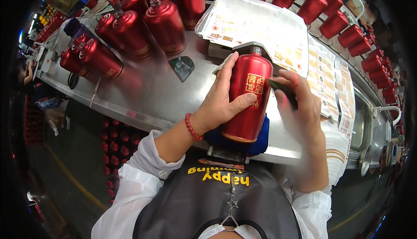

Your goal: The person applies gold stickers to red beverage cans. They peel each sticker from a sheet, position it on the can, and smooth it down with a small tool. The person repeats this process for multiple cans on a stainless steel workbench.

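A metallic red bottle (243, 124) with gold lettering and a clear glass neck leans in front of me, its base over a blue cloth (263, 139). My left hand (221, 102) is closed around the bottle's left side, thumb across its front below the square gold print. My right hand (302, 98), smeared by motion, pinches a dark green flat scraper (276, 84) whose tip is beside the bottle's right edge. Behind the bottle is a grey metal rest (249, 45). A second dark, translucent flat piece (182, 68) lies on the metal table to the left.
Several red bottles (165, 26) stand on the metal table (143, 91) at the back left. Printed gold-and-red sticker sheets (260, 24) lie behind and to the right. More red bottles (312, 6) line a curved conveyor beyond. A sink (360, 126) is at far right.
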The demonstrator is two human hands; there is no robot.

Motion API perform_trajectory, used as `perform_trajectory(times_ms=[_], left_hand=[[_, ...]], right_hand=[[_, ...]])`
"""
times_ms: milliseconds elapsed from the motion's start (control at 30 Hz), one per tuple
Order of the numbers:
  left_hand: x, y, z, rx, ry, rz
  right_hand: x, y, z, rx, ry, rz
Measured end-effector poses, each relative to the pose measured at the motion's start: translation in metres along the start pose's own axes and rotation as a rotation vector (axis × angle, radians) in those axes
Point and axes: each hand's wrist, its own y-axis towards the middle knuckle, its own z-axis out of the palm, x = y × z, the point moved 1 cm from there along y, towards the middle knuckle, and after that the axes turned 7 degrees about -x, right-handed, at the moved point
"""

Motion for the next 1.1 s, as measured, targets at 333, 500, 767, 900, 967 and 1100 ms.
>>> perform_trajectory(times_ms=[333, 500, 767, 900, 967, 1100], left_hand=[[0.002, -0.001, -0.012, 0.009, -0.233, -0.037], [-0.003, 0.008, -0.004, 0.032, 0.035, -0.021], [0.002, 0.013, 0.002, -0.024, -0.112, -0.088], [0.003, 0.013, 0.003, -0.036, -0.125, -0.118], [0.001, 0.013, 0.003, -0.049, -0.16, -0.115], [-0.006, 0.016, 0.006, -0.064, -0.248, -0.167]], right_hand=[[0.016, 0.0, 0.002, 0.234, 0.052, -0.386], [-0.002, -0.027, -0.002, -0.043, 0.336, 0.372], [-0.02, -0.042, 0.009, -0.045, 0.532, 0.687], [-0.022, -0.044, 0.012, -0.076, 0.489, 0.671], [-0.022, -0.043, 0.013, -0.135, 0.518, 0.691], [-0.023, -0.04, 0.007, -0.152, 0.563, 0.704]])
